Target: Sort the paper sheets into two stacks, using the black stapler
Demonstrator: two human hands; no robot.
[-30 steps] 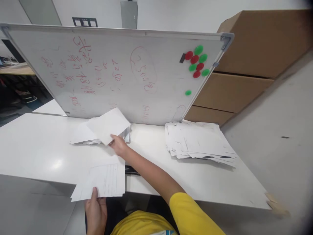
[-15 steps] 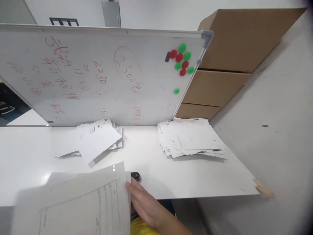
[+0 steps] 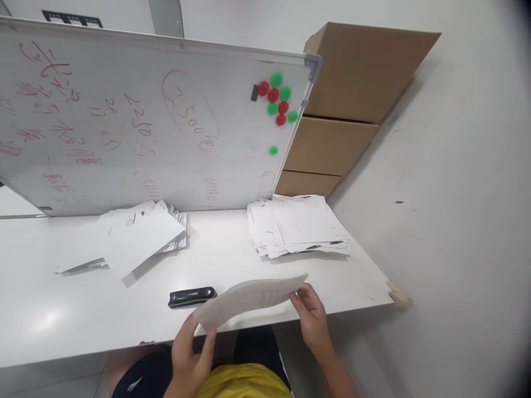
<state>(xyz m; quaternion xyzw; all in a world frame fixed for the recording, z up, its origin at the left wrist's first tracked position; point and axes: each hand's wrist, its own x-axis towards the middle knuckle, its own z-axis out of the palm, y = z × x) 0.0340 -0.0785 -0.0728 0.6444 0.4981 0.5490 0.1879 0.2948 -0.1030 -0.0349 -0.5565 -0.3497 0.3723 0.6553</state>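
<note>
Both hands hold a bowed sheaf of paper (image 3: 253,296) on edge over the front of the white table; I cannot tell how many sheets are in it. My left hand (image 3: 193,354) grips its left end between thumb and fingers. At the right end, my right hand (image 3: 312,312) pinches the paper, with the thumb on the near side. Just behind the paper's left end lies a black stapler (image 3: 191,297) on the table.
Two loose paper stacks, a left one (image 3: 141,235) and a right one (image 3: 298,226), lie before a whiteboard (image 3: 174,166) with red writing and magnets. Cardboard boxes (image 3: 352,77) stand behind it by the wall. The table's front edge (image 3: 357,309) runs just below the paper.
The paper, held close and facing me at lower left, is now lower, further right and seen nearly edge-on. My left hand and the whole stapler have come into view. The camera view has shifted.
</note>
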